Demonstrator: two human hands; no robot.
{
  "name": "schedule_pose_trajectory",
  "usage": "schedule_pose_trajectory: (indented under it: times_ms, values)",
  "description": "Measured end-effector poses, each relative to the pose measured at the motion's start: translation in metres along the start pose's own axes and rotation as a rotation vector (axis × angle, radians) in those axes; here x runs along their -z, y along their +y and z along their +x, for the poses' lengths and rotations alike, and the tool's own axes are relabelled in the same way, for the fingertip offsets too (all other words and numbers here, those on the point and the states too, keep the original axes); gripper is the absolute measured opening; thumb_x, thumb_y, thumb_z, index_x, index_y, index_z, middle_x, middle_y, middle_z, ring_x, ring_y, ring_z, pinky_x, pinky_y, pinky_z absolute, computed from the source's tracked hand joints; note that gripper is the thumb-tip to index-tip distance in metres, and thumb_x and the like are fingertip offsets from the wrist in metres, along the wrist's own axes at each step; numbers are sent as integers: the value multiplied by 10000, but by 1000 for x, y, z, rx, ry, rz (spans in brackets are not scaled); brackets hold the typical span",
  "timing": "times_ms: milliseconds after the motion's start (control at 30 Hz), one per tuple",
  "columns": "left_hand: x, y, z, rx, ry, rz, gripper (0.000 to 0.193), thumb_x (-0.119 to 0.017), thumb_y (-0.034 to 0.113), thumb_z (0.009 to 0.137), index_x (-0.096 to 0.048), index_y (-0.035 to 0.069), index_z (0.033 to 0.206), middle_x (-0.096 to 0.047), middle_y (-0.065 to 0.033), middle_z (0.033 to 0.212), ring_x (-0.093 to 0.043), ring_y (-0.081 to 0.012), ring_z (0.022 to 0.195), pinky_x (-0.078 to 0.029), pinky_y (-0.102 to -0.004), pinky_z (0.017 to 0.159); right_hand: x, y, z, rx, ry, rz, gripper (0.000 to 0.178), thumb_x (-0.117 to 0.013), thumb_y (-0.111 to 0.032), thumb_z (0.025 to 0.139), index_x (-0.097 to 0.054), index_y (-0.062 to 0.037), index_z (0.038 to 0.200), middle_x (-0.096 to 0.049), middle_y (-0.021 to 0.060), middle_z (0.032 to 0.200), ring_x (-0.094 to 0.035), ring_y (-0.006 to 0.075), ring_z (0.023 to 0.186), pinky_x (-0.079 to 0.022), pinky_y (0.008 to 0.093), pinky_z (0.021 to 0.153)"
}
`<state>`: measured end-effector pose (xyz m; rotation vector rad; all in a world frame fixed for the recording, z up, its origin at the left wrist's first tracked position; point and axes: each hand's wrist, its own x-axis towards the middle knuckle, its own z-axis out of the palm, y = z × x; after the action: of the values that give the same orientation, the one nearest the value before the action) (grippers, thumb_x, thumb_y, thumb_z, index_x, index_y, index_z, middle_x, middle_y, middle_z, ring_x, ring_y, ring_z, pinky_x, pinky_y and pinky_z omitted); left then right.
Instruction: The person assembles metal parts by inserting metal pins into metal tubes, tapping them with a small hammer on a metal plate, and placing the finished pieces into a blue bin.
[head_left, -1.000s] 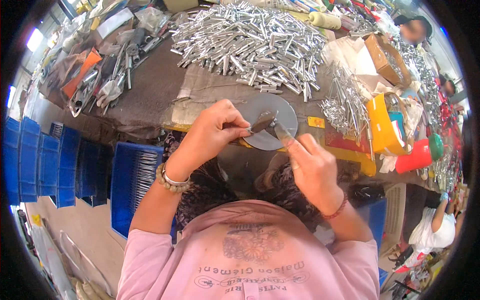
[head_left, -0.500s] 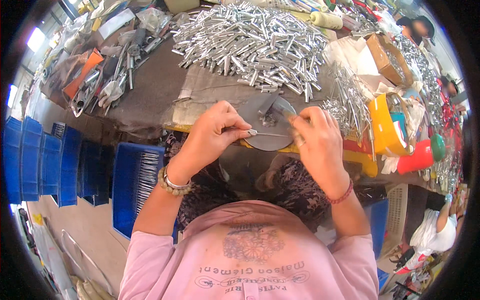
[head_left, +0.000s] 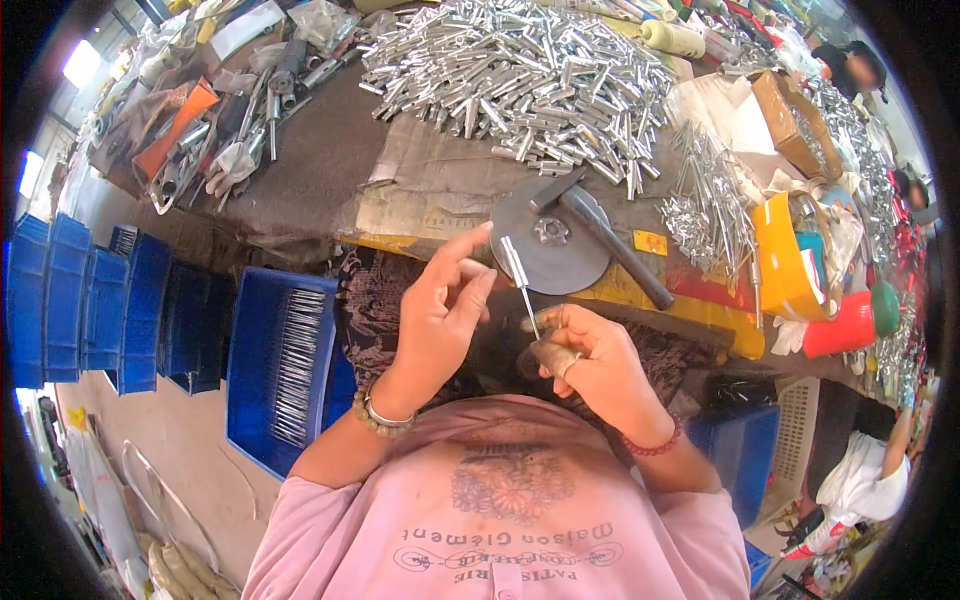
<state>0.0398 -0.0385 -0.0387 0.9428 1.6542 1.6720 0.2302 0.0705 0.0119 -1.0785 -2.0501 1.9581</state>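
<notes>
My right hand (head_left: 590, 360) is closed on the lower end of a thin metal rod (head_left: 530, 309). A shiny silver sleeve (head_left: 513, 262) sits on the rod's upper end, which tilts up and to the left. My left hand (head_left: 445, 305) is open just left of the sleeve, its index finger raised and thumb bent, with nothing visible in it. Behind the rod, a round grey metal plate (head_left: 560, 272) lies at the bench edge. Across its right side rests a hammer (head_left: 620, 250), head away from me and handle toward the front right.
A large heap of silver sleeves (head_left: 520, 80) covers the back of the bench. Thin rods (head_left: 700, 190) lie to the right, beside a yellow container (head_left: 782, 255). A blue bin (head_left: 250, 400) with rows of rods stands at lower left, and stacked blue bins (head_left: 90, 310) stand farther left.
The rod with its sleeve has left the plate and now tilts upright in my right hand, nearer my body. My left hand has let go of the sleeve end. The hammer now shows fully.
</notes>
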Motion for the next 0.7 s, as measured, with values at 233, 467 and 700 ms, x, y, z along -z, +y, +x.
schedule_pose_trajectory:
  times_ms: [233,467,700]
  values:
    - [-1,1,-9,252,-72,-358,659,-676,142,1087,-388,84,1677,-744,-50,1049,-613,-58,711,-468,-182,603,-19,22,0,-10,-88,229,266,-683,-26,1037,-683,-2,1301,-725,21,966,-644,66,741,-535,231,646]
    - [31,-5,-20,124,79,-332,687,-782,55,983,-449,88,1583,-692,-17,1004,-606,-56,822,-477,-223,687,-44,17,8,65,-138,70,396,-650,7,1056,-614,-17,1449,-741,69,1028,-714,106,842,-596,261,726]
    - [190,-60,-77,208,622,199,534,-783,103,976,-563,57,1460,-745,-75,1037,-681,-129,903,-541,-280,776,-39,47,23,-31,-153,135,373,-650,-97,1110,-589,-6,1466,-747,80,1058,-697,101,795,-582,245,714]
